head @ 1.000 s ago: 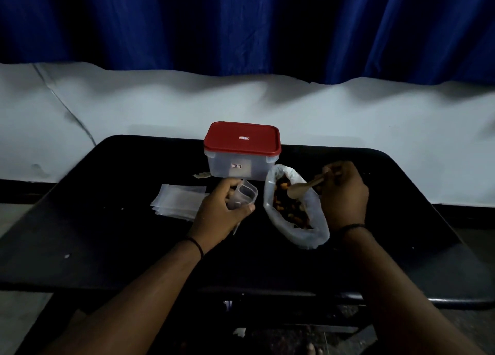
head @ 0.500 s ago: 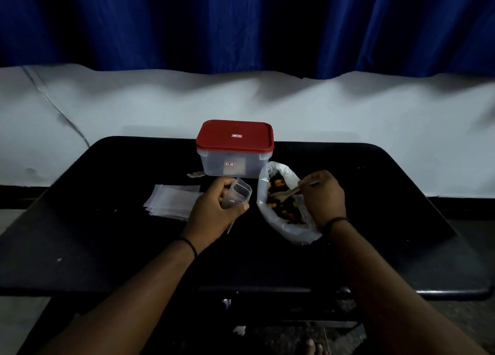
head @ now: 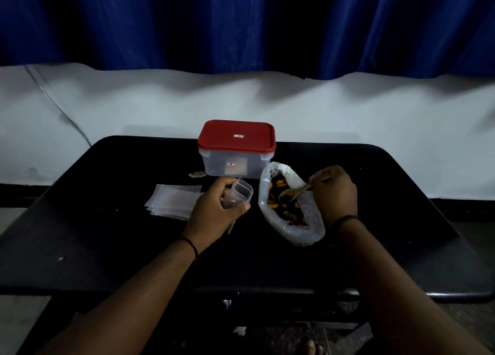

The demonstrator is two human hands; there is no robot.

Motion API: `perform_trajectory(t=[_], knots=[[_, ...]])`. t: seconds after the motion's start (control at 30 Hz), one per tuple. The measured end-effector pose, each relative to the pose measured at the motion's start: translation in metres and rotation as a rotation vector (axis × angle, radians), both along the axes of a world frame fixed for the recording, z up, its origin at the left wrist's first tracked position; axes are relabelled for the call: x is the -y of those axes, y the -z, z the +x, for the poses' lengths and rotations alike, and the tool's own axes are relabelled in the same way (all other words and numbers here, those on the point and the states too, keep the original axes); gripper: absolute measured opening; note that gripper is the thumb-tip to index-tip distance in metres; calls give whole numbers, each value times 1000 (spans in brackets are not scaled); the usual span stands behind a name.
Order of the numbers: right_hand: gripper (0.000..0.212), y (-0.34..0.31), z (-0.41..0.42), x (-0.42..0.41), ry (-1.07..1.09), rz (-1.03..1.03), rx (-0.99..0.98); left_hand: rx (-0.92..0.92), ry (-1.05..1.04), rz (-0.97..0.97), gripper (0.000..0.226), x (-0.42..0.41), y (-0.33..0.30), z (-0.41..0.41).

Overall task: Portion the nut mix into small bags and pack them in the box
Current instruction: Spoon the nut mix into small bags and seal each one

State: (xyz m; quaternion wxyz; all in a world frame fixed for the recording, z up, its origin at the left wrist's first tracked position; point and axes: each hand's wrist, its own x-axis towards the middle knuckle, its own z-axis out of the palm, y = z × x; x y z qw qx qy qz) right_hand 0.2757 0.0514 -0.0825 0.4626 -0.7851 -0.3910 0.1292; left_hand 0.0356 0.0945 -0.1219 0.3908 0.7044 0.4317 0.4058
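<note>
At a black table (head: pixel 107 242) set against a white wall under a blue curtain (head: pixel 241 25), my left hand (head: pixel 214 212) holds a small clear zip bag (head: pixel 239 195) upright, thumb and fingers curled round its sides so that its mouth stands open toward the larger bag just to its right. My right hand (head: pixel 334 192) pinches the handle of a wooden spoon (head: pixel 297 191), fingers closed on it near its end, with the bowl of the spoon lowered into the nut mix (head: pixel 284 207). The mix, orange and dark pieces, lies inside a big clear plastic bag (head: pixel 308 226) whose rim is rolled open; that bag rests on the table between my two hands, its far end just beside the box. The box (head: pixel 233 164), a clear plastic container with a red lid (head: pixel 237 136) shut on top, stands at the far middle of the table, behind the small bag and apart from both hands. A flat stack of empty small bags (head: pixel 174 202) lies on the table to the left of my left hand, partly hidden by it. A small pale scrap (head: pixel 197 175) sits near the box's left lower corner; what it is I cannot tell. A dark band circles each wrist.
</note>
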Motion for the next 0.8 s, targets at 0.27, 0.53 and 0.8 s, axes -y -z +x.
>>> perform_trajectory(t=[0.27,0.53,0.8], knots=[[6,-5,4,2,23,28,26,-8,-3,-1,50,0,0,-1],[7,-24,-8,-2,-42,252,-380,-5,-9,-8,51,-2,1,0],[4,-29,-68,13,-395,329,89,-17,6,8,47,4,-6,1]])
